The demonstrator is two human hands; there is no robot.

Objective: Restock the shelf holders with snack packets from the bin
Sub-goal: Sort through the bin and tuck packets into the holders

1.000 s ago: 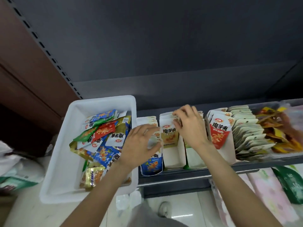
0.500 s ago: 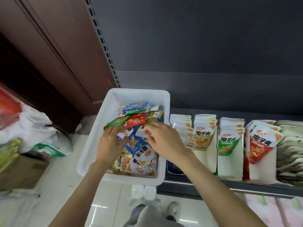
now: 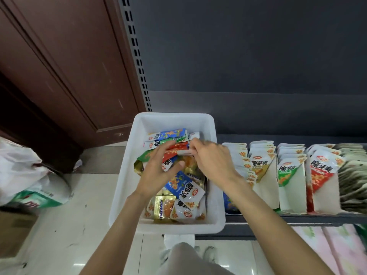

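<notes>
Both hands are down inside a white plastic bin [image 3: 127, 175] of mixed snack packets. The right hand [image 3: 213, 163] reaches in from the bin's right side toward its far half, fingers curled together in a pinch on a small packet [image 3: 183, 150] with a red and white edge; most of that packet is hidden by the fingers, so its flavour is unclear. The left hand [image 3: 158, 171] lies over the middle of the heap, fingers spread and fairly straight, resting on a red packet [image 3: 168, 155] and a green packet [image 3: 146, 155] rather than closed around anything. Around the hands, the bin holds a loose pile: blue packets [image 3: 182, 185] near the centre, gold foil ones [image 3: 161, 207] toward the near edge, more blue and green at the far end. The bin sits at the left end of a dark shelf [image 3: 297, 217], its near edge overhanging the shelf front. To its right stands a row of white holders along the shelf: a yellow-labelled holder [image 3: 262, 169], a green-labelled holder [image 3: 288, 175] and a red-labelled holder [image 3: 321, 171], each showing a stack of packets, and further stacked packets [image 3: 353, 175] at the right edge. The holder nearest the bin is partly hidden by the right arm. Judging from this, the holders already hold stock, but plenty of packets remain in the bin, so the restocking looks partway done, with a fresh packet being picked out now.
</notes>
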